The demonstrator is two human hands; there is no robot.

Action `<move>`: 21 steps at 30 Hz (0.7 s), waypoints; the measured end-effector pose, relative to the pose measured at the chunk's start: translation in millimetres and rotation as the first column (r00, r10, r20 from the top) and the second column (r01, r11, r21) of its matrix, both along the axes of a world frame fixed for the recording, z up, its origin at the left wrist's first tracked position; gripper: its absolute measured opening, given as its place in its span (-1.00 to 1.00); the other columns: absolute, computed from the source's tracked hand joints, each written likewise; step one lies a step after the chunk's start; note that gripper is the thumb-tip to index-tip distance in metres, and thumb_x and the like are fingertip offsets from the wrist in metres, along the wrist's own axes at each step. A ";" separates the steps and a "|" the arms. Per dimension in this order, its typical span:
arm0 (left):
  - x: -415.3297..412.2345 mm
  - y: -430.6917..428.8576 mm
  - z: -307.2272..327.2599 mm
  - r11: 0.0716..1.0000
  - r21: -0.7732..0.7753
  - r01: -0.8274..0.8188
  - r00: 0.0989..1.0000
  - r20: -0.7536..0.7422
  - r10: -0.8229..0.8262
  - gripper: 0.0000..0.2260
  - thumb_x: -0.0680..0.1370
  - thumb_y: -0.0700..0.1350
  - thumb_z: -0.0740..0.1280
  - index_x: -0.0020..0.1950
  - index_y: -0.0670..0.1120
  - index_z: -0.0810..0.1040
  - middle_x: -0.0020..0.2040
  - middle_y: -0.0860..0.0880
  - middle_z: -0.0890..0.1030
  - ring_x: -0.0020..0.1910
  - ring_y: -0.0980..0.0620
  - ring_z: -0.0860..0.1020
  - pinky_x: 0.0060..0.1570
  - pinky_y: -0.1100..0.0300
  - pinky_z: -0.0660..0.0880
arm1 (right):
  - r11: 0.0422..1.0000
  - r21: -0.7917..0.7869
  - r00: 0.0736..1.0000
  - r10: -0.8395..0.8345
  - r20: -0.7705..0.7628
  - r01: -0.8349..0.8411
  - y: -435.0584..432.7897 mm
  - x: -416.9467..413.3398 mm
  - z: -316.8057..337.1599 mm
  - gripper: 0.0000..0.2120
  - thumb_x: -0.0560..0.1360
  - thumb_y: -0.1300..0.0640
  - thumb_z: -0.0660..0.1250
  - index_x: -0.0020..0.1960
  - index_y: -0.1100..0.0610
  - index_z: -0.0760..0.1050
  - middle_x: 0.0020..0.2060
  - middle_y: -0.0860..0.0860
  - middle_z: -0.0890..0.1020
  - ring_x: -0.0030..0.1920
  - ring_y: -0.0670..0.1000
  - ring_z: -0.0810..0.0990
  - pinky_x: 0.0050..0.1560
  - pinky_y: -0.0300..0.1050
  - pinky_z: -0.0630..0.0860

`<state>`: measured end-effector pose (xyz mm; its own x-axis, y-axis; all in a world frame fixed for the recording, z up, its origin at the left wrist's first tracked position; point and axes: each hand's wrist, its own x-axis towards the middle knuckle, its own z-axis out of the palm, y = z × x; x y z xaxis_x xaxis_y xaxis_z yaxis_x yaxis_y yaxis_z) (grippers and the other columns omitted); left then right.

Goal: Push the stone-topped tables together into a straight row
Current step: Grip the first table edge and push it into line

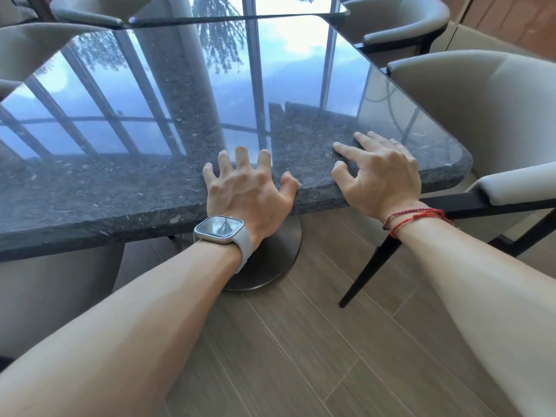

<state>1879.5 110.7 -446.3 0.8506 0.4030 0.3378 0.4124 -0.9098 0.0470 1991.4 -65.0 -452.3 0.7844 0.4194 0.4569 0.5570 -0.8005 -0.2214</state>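
Stone worktop [135,194] braced at its near edge by two open hands, seemingly set to shove it away.
Left hand [249,188] splays its fingers [240,158] wide and arched, tips on the stone, palm over the rim; just beside it the right hand [382,173] lies flatter on top, gripping nothing. Both sit at the edge, probably to drive the table forward. Well beyond the fingertips, the second worktop [240,10] lies at the far edge; whether they touch cannot be told.

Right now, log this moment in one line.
step: push | left hand: on near table edge | right hand: flat on top | far table: ahead
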 end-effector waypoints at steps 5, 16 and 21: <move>0.6 0.1 -1.1 1.000 -0.011 -0.005 1.000 -0.015 0.005 -0.42 0.56 0.28 0.00 0.39 -0.05 0.46 0.33 -0.17 0.49 0.37 -0.29 0.39 0.32 -0.26 0.30 | 1.000 0.014 1.000 -0.002 0.001 0.002 -0.5 -0.7 -1.2 -0.54 0.51 -0.15 0.12 0.30 -0.09 0.60 0.35 0.13 0.57 0.43 0.14 0.45 0.47 0.18 0.29; -2.3 5.5 3.9 0.991 -0.132 0.028 0.992 -0.116 -0.044 -0.37 0.54 0.29 -0.06 0.46 -0.03 0.37 0.47 -0.20 0.35 0.50 -0.34 0.22 0.43 -0.33 0.14 | 0.988 -0.101 0.966 -0.135 -0.221 0.115 10.0 -20.5 13.1 -0.54 0.59 -0.09 0.10 0.48 -0.14 0.40 0.54 0.09 0.33 0.58 0.09 0.18 0.56 0.27 -0.03; -8.2 13.0 15.0 0.950 -0.299 0.085 0.975 -0.172 -0.142 -0.38 0.59 0.30 0.01 0.57 0.02 0.22 0.60 -0.18 0.14 0.60 -0.27 -0.01 0.53 -0.27 -0.10 | 0.978 -0.172 0.872 -0.185 -0.454 0.118 19.2 -55.1 43.3 -0.46 0.59 -0.25 0.09 0.55 -0.18 0.23 0.58 0.16 0.20 0.60 0.11 0.05 0.55 0.29 -0.05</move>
<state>1871.3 123.7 -431.2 0.9332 0.3560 0.0502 0.3340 -0.9101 0.2454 1936.3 -45.7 -409.0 0.9505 0.3095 -0.0286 0.2862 -0.9072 -0.3083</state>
